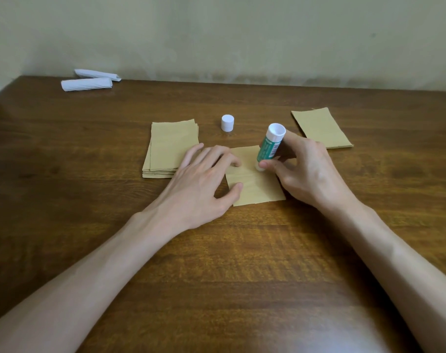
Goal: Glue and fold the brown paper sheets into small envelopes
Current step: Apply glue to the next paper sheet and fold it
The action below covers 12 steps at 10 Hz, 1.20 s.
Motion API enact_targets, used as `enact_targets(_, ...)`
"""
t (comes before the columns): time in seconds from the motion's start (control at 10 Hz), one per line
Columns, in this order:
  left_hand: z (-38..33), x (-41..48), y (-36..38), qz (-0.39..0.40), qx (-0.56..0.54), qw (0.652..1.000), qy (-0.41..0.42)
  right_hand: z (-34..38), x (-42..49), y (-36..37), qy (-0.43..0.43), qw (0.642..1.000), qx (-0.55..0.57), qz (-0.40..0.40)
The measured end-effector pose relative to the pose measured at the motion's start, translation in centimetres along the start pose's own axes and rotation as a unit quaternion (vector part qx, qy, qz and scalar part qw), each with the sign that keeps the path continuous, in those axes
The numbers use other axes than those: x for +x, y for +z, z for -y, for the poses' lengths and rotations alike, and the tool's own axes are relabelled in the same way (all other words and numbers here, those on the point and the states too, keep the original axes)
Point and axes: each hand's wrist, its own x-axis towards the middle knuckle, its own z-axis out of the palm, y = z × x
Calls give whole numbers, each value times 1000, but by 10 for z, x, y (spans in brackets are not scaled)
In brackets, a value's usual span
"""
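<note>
— In the middle of the tabletop [216, 263], right between the two hands, lies the brown sheet [255, 192]. Its long axis runs near to far, leaning a little left at the far end.

— Which hand has it?

— The left hand [204, 179] lies flat with its fingers spread, pressing on the sheet's left edge. The right hand [306, 171] pinches the glue stick [269, 146] low on its barrel. The tip is down on the sheet near its middle, and the top leans to the far right.

— So the next stroke?

— I'd judge it runs along that long axis, and the right hand is placed for it. The left only has to stop the paper sliding.

— Anything in the way?

— Not much. The white cap [227, 122] stands upright just beyond the sheet, apart from it. The stack of sheets [165, 149] sits to the left. The left hand's outer fingers reach over its right edge, though I cannot tell whether they touch. A thinner brown pile [321, 128] lies at the far right, perhaps finished envelopes. Two white paper rolls [86, 84] lie at the far left edge, well apart.
</note>
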Motion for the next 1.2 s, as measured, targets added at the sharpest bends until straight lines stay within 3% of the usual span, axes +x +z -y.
enact_targets(0.7,-1,0,-1,-1,-1,1000,-2,-2,0,-11,53,998,-3,15)
enact_targets(0.8,-1,0,-1,-1,-3,1000,-3,-6,0,-11,49,999,9,14)
enact_targets(0.9,-1,-1,-1,-4,-3,1000,-2,-6,-1,-16,68,992,100,-38)
enact_targets(1.0,-1,0,0,-7,-1,1000,-6,-2,-1,-18,38,982,159,-95)
enact_targets(1.2,0,1,0,-3,6,1000,-10,0,-1,7,-35,991,126,-14)
